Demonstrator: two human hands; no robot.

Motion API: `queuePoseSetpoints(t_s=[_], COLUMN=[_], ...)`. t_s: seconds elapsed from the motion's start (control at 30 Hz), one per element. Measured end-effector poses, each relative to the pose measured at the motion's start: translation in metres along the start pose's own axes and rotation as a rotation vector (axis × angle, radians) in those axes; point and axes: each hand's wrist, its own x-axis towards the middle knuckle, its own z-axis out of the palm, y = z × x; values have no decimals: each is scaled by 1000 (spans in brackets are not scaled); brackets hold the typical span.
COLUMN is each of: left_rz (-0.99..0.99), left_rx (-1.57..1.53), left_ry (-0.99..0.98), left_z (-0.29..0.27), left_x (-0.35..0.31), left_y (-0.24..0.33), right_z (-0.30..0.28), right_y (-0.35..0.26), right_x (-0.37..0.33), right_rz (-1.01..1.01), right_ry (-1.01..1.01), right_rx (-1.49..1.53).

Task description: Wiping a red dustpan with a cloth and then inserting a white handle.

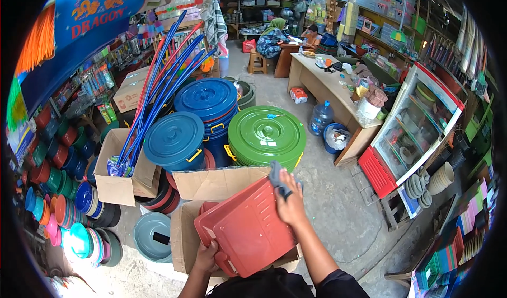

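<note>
In front of me a reddish-brown plastic piece, broad and ribbed and shaped like a large dustpan, is tilted over an open cardboard box. My left hand is closed round its lower left edge. With my right hand I grip a grey cloth against the upper right edge of the plastic. More reddish plastic shows behind its left side, inside the box; the rest of the box's contents is hidden.
Lidded green and blue tubs stand beyond the box. Left are a box of blue and red poles and a grey basin. A desk and glass-fronted cabinet stand right. Two people sit far back.
</note>
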Motion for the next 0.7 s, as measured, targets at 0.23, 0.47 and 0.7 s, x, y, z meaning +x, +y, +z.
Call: queuePoseSetpoints(t_s=[0.23, 0.47, 0.7], left_rz=[-4, 105, 416], left_rx=[45, 1073, 1847], left_ry=[71, -71, -660], left_z=[-12, 20, 33], left_x=[-2, 7, 2], left_y=[7, 17, -11], right_z=[-1, -5, 18], right_y=[70, 44, 0], right_x=[-50, -106, -126], right_rz=[589, 711, 1065], right_ry=[237, 371, -366], right_rx=[656, 811, 1337])
